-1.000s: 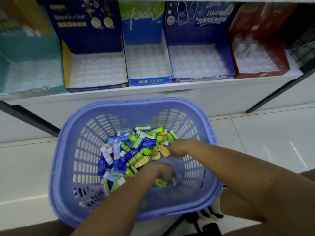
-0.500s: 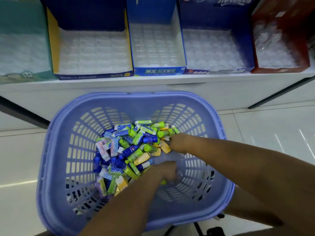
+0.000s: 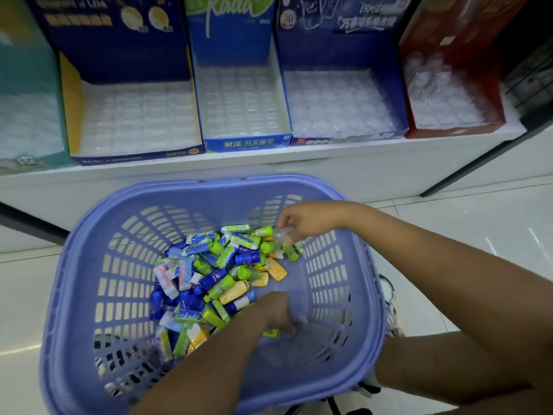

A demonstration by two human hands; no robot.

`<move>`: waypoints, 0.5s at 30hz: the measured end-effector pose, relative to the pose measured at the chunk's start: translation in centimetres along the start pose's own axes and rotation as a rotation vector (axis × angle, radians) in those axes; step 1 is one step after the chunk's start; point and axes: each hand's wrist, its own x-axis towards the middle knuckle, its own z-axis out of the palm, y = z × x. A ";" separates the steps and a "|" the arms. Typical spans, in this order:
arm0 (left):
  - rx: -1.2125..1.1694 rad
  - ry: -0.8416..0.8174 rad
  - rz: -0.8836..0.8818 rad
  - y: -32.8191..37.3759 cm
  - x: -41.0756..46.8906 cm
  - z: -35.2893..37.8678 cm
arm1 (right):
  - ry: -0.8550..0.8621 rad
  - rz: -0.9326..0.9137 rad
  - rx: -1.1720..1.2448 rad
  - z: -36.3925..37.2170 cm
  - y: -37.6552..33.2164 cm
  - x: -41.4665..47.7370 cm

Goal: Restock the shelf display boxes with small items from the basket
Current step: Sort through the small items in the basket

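Head view: a lilac basket [image 3: 209,187] holds a heap of small items [image 3: 215,274], in front of the shelf display boxes [image 3: 245,100]. The right hand [image 3: 311,221] has its fingers pinching a clear-wrapped item [image 3: 282,234] above the heap. The left hand [image 3: 273,310] has its fingers curled downward, and whether they hold anything is unclear.

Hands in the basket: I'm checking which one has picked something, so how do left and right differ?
The right hand sits at the far side of the pile, pinching a small clear item; the left hand is at the near side, curled, its hold unclear. Both are inside the basket.
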 end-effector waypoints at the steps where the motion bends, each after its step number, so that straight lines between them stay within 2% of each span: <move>1: -0.004 -0.008 -0.002 -0.1 0.0 0.0 | -0.015 -0.010 0.217 -0.4 0.0 -0.6; 3: 0.012 -0.004 -0.005 0.0 0.0 0.1 | -0.072 -0.048 0.581 -1.3 -0.2 -1.9; 4: 0.015 -0.002 -0.009 0.0 0.0 0.2 | -0.105 -0.069 0.684 -1.8 -0.2 -2.5; 8: -0.076 0.039 -0.021 0.1 -0.5 -0.6 | -0.138 -0.199 0.876 -3.9 0.4 -4.7; 10: -0.186 0.108 -0.024 0.7 -1.3 -2.5 | -0.065 -0.263 0.956 -5.0 0.9 -5.6; 12: -0.431 0.154 -0.022 1.6 -2.8 -5.0 | 0.048 -0.333 1.066 -6.0 1.3 -6.4; 15: -0.697 0.107 0.054 3.9 -6.0 -9.4 | 0.246 -0.420 1.167 -7.8 1.9 -7.7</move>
